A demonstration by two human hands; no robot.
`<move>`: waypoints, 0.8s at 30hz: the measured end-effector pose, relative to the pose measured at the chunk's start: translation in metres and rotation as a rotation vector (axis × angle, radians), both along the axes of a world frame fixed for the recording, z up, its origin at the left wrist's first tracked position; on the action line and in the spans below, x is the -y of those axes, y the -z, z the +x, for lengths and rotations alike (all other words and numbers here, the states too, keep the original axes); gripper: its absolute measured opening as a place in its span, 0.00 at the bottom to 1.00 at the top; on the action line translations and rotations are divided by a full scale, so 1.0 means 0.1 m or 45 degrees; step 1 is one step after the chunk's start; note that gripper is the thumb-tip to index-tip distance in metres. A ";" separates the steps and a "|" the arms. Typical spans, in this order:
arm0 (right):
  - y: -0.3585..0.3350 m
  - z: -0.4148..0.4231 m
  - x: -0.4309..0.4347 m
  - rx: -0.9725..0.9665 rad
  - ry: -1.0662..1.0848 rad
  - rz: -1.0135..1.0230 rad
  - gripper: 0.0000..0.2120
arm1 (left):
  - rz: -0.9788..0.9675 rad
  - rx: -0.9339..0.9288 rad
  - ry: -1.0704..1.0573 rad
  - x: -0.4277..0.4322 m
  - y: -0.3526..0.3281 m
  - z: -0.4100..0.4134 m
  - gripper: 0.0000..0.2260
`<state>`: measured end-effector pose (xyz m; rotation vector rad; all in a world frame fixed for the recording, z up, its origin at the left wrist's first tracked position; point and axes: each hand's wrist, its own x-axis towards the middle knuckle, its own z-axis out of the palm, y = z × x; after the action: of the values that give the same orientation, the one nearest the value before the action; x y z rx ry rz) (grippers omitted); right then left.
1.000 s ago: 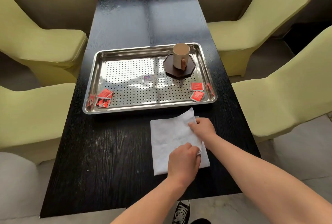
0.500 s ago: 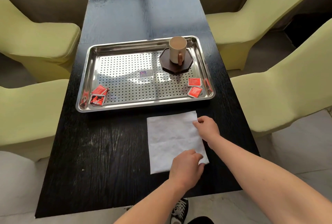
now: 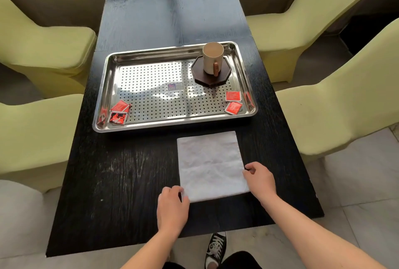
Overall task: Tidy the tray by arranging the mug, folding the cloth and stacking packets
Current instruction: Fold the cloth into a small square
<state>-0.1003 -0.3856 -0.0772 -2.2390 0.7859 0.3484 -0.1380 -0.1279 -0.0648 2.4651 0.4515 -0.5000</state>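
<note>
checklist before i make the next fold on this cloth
1. Cloth flat on the table, clear of the tray: ok.
2. Left hand pinches the cloth's near left corner: ok.
3. Right hand grips the right edge: cannot tell; its fingers curl at the edge but the hold is hidden.
4. Mug upright on its coaster in the tray: ok.
5. Packets stacked: not ok; they lie in two loose pairs at the tray's near corners.
</note>
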 end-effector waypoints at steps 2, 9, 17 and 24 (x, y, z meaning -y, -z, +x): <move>-0.02 -0.02 -0.03 -0.018 -0.020 -0.040 0.11 | -0.047 -0.019 -0.029 0.01 0.01 0.02 0.13; -0.09 -0.06 -0.11 -0.120 -0.061 -0.130 0.09 | -0.337 -0.168 -0.408 0.05 0.02 0.11 0.18; -0.11 -0.28 -0.19 -0.197 0.178 0.025 0.11 | -0.737 -0.330 -0.655 -0.06 0.05 0.08 0.06; -0.13 -0.53 -0.30 -0.213 0.294 0.360 0.13 | -0.873 -0.407 -0.701 -0.26 0.01 -0.12 0.04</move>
<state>-0.1534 -0.3556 -0.0639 -1.8520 1.0058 0.5055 -0.1503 -0.1022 -0.0654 1.5269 0.8823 -0.6728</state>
